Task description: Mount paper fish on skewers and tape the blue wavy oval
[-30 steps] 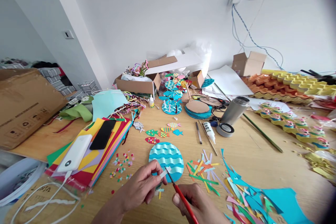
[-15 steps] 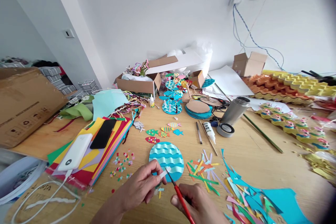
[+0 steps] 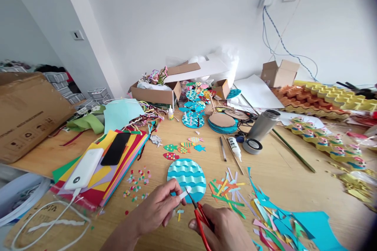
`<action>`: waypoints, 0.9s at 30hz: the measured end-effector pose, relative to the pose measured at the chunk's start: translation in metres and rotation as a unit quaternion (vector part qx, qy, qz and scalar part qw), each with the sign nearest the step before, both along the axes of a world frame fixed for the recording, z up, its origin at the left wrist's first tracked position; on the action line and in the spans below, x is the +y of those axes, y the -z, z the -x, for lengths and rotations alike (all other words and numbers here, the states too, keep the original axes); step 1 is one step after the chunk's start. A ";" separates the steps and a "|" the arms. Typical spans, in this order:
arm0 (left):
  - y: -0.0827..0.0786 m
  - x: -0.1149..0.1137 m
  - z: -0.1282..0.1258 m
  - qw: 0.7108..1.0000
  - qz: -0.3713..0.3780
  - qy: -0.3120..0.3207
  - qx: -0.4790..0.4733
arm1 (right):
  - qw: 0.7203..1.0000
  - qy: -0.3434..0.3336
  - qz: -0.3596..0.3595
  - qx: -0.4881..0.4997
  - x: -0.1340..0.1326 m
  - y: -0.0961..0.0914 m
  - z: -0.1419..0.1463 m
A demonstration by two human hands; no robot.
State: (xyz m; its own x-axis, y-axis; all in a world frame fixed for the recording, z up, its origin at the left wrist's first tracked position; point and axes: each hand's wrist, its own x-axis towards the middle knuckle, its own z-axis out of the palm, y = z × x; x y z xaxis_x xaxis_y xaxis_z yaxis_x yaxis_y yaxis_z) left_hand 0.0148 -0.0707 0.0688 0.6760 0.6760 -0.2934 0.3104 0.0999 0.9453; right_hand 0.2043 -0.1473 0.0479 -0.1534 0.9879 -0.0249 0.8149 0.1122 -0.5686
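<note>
Pinched in the fingers of my left hand is a small white paper strip. My right hand grips red-handled scissors, and their dark blades reach the strip's right end. Behind both hands lies a blue paper disc with pale wavy bands across it; my left fingers cover its lower left edge. Several small paper fish lie just beyond the disc. Loose coloured paper strips are scattered right of it, and tiny paper dots to its left.
Coloured paper sheets at left bear a black phone and a white power bank. At right are a glue bottle, a steel flask and blue paper scraps. Blue discs are stacked farther back.
The scissors' red handles have spread apart in my right hand, with the blades still at the paper strip. My left hand stays nearly in place.
</note>
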 end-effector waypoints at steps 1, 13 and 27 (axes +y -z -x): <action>0.000 0.000 0.000 1.000 -0.002 0.001 0.001 | 1.000 0.001 -0.018 -0.006 0.000 0.003 0.000; -0.003 -0.001 0.002 1.000 -0.015 0.003 0.019 | 0.993 -0.017 -0.094 -0.076 -0.001 0.004 -0.002; 0.000 0.005 0.009 0.995 0.015 -0.088 -0.047 | 0.976 -0.032 -0.138 -0.165 -0.004 0.003 -0.010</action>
State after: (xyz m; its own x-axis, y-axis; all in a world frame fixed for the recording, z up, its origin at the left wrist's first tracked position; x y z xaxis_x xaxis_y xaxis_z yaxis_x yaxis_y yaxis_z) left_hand 0.0061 -0.0656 0.0686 0.5734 0.7783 -0.2558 0.1959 0.1730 0.9652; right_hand 0.2143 -0.1515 0.0445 -0.2431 0.9529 0.1816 0.9350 0.2800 -0.2176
